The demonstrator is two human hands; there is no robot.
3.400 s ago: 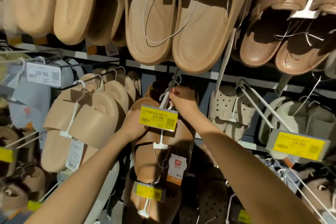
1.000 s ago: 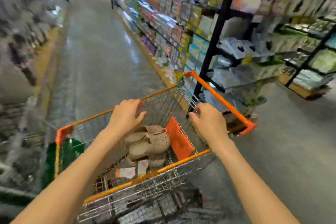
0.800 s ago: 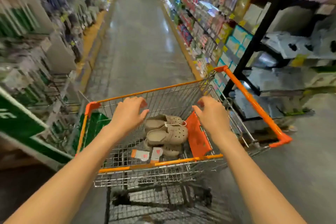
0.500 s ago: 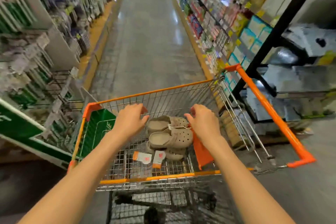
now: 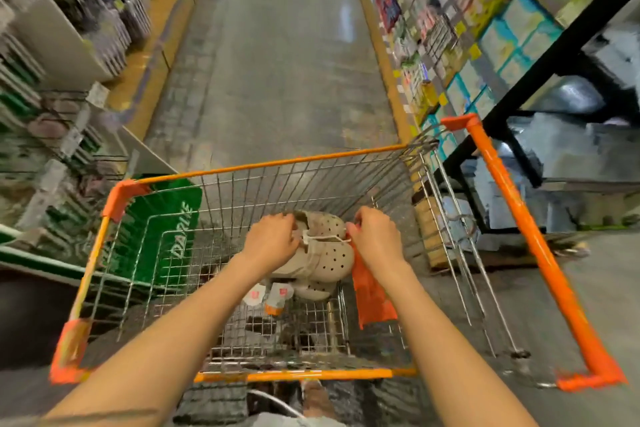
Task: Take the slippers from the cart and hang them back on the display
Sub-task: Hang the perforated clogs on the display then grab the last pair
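A pair of beige perforated clog slippers (image 5: 327, 255) lies in the wire cart (image 5: 242, 168), joined by a white plastic hanger (image 5: 325, 238) with paper tags (image 5: 268, 295) hanging below. My left hand (image 5: 272, 239) rests on the slippers' left side, fingers curled over the upper clog. My right hand (image 5: 375, 239) pinches the right end of the white hanger beside an orange flap (image 5: 372, 298). The slipper display is out of view.
The cart has orange rims and an orange handle bar (image 5: 519, 236) swung out to the right. A green sign (image 5: 157, 229) hangs on the cart's left wall. Stocked shelves (image 5: 450, 21) line both sides of a grey aisle floor (image 5: 277, 45).
I turned from the slipper display to the cart. Over the last second both hands dropped from above the cart onto the beige clogs and closed on them.
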